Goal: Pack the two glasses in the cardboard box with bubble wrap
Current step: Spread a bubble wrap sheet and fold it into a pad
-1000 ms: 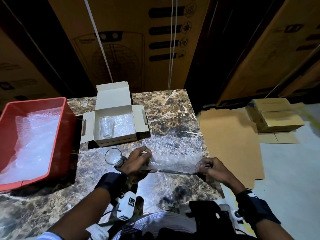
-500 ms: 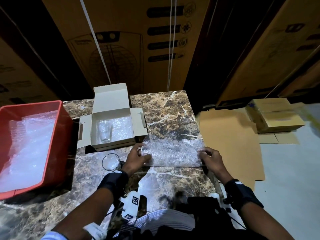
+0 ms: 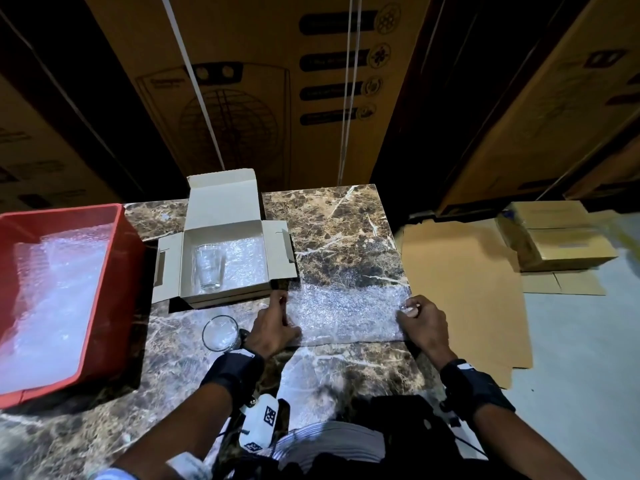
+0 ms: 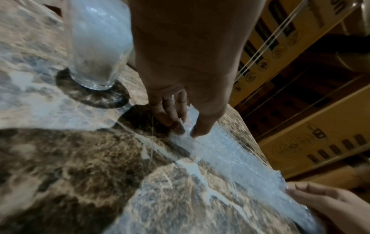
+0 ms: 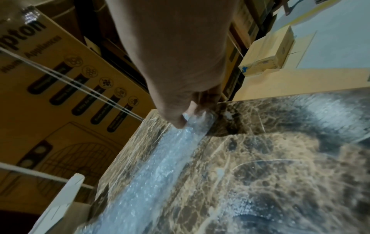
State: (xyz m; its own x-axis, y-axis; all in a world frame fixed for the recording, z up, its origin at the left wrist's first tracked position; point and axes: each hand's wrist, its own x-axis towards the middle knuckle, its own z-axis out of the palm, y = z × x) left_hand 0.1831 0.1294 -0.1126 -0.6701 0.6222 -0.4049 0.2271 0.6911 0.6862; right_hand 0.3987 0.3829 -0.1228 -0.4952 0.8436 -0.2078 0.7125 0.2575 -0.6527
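Marble-patterned tabletop (image 3: 339, 237) is seen from the head view, backed by large printed cartons (image 3: 263, 81); a red bin (image 3: 117, 271) holding bubble wrap stands at the left; the cardboard box (image 3: 221, 296) lies open beside it, lined with bubble wrap, one glass (image 3: 210, 271) upright in its left half; a second glass (image 3: 221, 332) stands on the marble just in front of the box, close to the left wrist; a bubble wrap sheet (image 3: 346, 311) is spread flat to the right of the box; its left edge is pinched by the left hand (image 3: 273, 327) and its right edge by the right hand (image 3: 420, 323).

From the left wrist view, the sheet's edge (image 4: 190, 126) is seen nipped between thumb and curled fingers (image 4: 170, 110); the second glass (image 4: 98, 47) stands just beside the hand, not touched; the right hand (image 4: 328, 204) is seen at the sheet's far end.

From the right wrist view, the sheet (image 5: 160, 166) is seen caught between thumb and fingers of the right hand (image 5: 180, 115); a box flap (image 5: 60, 204) shows at the lower left.
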